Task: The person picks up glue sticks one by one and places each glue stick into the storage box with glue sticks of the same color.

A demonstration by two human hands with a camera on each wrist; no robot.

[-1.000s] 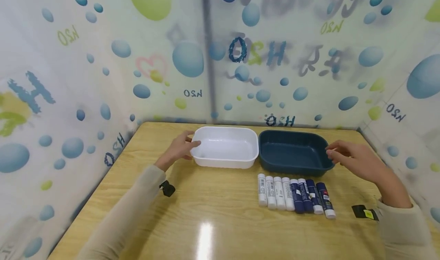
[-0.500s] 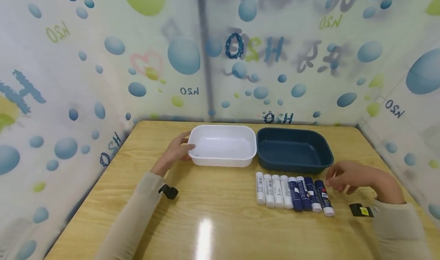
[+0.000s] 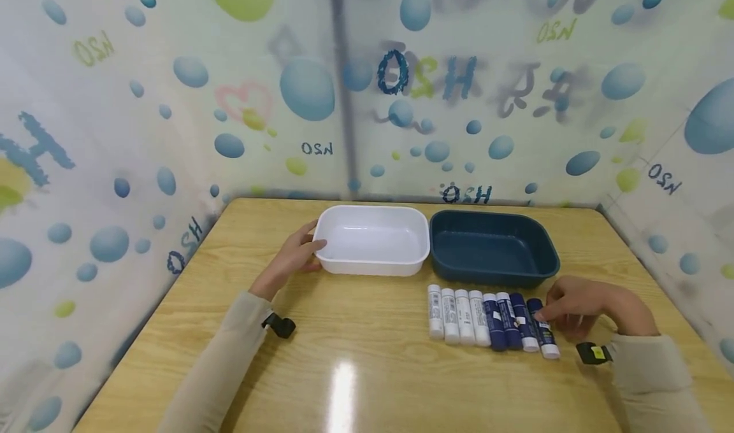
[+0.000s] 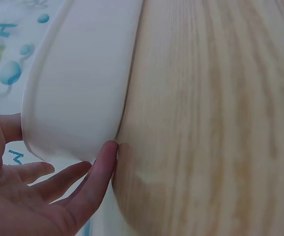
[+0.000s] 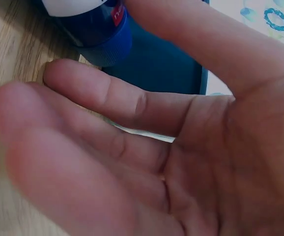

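Observation:
My left hand [image 3: 294, 253] holds the left end of a white rectangular dish [image 3: 373, 268], its thumb over the rim and the other fingers at the outer wall. In the left wrist view a fingertip [image 4: 105, 155] presses the dish's lower edge by the table. My right hand [image 3: 587, 302] is at the rightmost glue stick [image 3: 546, 336], a dark blue one with a white end. The thumb overlaps that stick, while the other fingers are bent loosely beside it. In the right wrist view the stick's blue ribbed cap [image 5: 107, 46] shows between thumb and index finger, with a gap below it.
A dark blue dish [image 3: 493, 276] stands against the white one's right side. In front of it lies a row of several glue sticks, white ones [image 3: 464, 318] at left and dark blue ones [image 3: 507, 321] at right. Patterned curtains [image 3: 258, 165] surround the wooden table [image 3: 367, 331].
My right hand has come down from the dark blue dish's right end to the rightmost glue stick, its thumb now over it. My left hand has stayed at the white dish.

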